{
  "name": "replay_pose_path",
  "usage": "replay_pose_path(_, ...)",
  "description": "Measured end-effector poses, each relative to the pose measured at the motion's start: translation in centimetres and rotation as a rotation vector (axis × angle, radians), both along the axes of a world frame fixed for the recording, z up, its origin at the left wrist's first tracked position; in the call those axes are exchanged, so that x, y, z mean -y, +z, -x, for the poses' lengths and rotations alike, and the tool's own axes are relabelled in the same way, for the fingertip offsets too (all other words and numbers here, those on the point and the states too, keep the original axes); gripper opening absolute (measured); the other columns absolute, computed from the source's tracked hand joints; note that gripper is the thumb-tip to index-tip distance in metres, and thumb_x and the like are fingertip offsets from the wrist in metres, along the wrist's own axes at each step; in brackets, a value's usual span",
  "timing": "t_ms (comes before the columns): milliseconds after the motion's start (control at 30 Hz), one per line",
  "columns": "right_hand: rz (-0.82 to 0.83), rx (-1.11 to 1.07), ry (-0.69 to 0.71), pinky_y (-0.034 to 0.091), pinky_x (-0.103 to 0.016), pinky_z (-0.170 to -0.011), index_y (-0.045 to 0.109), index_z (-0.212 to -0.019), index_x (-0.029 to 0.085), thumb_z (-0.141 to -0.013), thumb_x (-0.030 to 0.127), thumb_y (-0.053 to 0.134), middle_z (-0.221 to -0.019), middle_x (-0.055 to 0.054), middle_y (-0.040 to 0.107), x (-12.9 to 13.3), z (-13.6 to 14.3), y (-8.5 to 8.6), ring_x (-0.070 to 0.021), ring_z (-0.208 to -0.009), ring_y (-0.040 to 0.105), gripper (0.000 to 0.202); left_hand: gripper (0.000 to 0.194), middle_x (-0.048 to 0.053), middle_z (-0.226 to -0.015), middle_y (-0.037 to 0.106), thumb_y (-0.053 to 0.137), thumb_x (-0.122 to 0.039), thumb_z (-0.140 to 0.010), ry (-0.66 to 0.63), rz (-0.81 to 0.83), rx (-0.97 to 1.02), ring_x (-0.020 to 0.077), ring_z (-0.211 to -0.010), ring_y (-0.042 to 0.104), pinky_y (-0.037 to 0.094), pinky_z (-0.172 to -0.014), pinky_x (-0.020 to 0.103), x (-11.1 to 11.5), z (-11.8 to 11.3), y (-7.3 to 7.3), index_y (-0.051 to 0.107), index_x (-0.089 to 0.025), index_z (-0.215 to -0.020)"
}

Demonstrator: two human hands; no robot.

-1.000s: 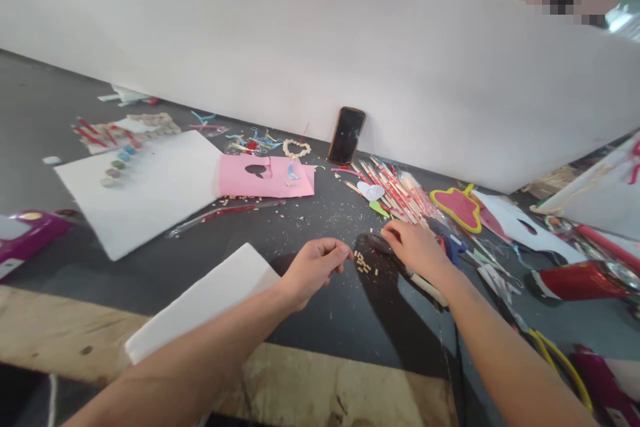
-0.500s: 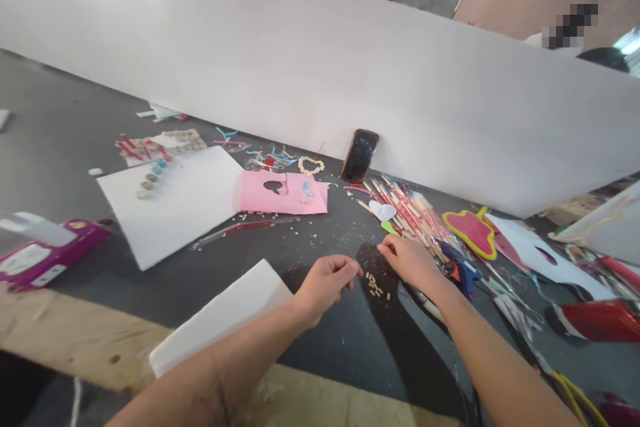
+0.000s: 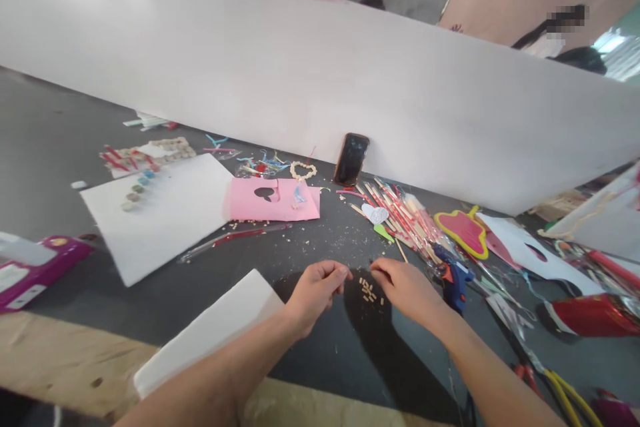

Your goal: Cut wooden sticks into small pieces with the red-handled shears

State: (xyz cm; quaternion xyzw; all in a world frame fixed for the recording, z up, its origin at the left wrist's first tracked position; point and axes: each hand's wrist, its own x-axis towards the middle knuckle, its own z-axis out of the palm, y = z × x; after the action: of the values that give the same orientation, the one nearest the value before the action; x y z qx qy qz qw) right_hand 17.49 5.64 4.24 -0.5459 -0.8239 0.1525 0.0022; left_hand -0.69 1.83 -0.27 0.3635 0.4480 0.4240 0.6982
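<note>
My left hand (image 3: 320, 290) is closed in a pinch above the dark table, left of a small pile of pale, short cut pieces (image 3: 369, 291). Across the pile, my right hand (image 3: 406, 285) also has thumb and forefinger pressed together, with a tiny dark speck at the tips. What either pinch holds is too small to make out. The fingertips of the two hands are a short gap apart. Beyond them lie a green leaf-shaped piece (image 3: 383, 233), a white cut-out (image 3: 375, 213) and a bundle of red-and-cream sticks (image 3: 395, 207).
A white board (image 3: 210, 330) lies by my left forearm. Farther left are a larger white sheet (image 3: 165, 220), pink paper (image 3: 275, 200) and a purple power strip (image 3: 55, 267). A phone (image 3: 351, 159) leans on the white partition (image 3: 280, 73). Right are a blue glue gun (image 3: 454, 280) and a red can (image 3: 595, 315).
My right hand has come down toward me and nearer the pale pieces, uncovering a thin stick by the green leaf shape. My left hand keeps its pinch. The whole view has shifted slightly.
</note>
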Motion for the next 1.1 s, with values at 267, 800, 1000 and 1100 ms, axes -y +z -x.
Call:
replay_pose_path(267, -0.065, -0.116, 0.063, 0.042, -0.027, -0.075, 0.059, -0.101, 0.023, -0.085, 0.026, 0.042, -0.098, -0.003, 0.066, -6.8, 4.9, 2.5, -0.015, -0.087, 0.06, 0.024, 0.029, -0.006, -0.054, 0.043, 0.051, -0.042, -0.077, -0.01, 0.028, 0.063, 0.0021, -0.037, 0.024, 0.013, -0.039, 0.019, -0.3, -0.1, 0.2, 0.055, -0.014, -0.075)
replay_pose_path(800, -0.104, -0.14, 0.023, 0.047, -0.04, -0.08, 0.051, -0.114, 0.017, -0.085, 0.033, 0.05, -0.115, -0.007, 0.053, -26.5, 17.9, -1.1, -0.0189, -0.096, 0.055, 0.033, 0.033, -0.004, -0.048, 0.046, 0.057, -0.046, -0.068, 0.038, 0.123, 0.109, 0.0054, -0.041, 0.033, 0.023, -0.042, 0.02, -1.4, -0.9, -0.8, 0.058, -0.013, -0.065)
replay_pose_path(1000, -0.099, -0.102, -0.024, 0.047, -0.041, -0.081, 0.051, -0.114, 0.017, -0.085, 0.033, 0.051, -0.116, -0.007, 0.053, -29.2, 19.9, -2.5, -0.019, -0.097, 0.055, 0.033, 0.043, -0.003, -0.047, 0.044, 0.06, -0.057, -0.057, 0.028, 0.229, 0.138, 0.0071, -0.044, 0.038, 0.025, -0.044, 0.02, -1.8, -1.1, -1.1, 0.056, -0.014, -0.061)
replay_pose_path(1100, -0.063, -0.1, -0.039, 0.048, -0.04, -0.08, 0.051, -0.113, 0.017, -0.085, 0.033, 0.051, -0.114, -0.007, 0.054, -29.7, 20.1, -3.1, -0.0185, -0.096, 0.056, 0.032, 0.047, -0.003, -0.047, 0.045, 0.059, -0.06, -0.054, -0.011, 0.234, 0.146, 0.007, -0.043, 0.037, 0.024, -0.043, 0.021, -1.9, -0.6, -0.5, 0.056, -0.014, -0.06)
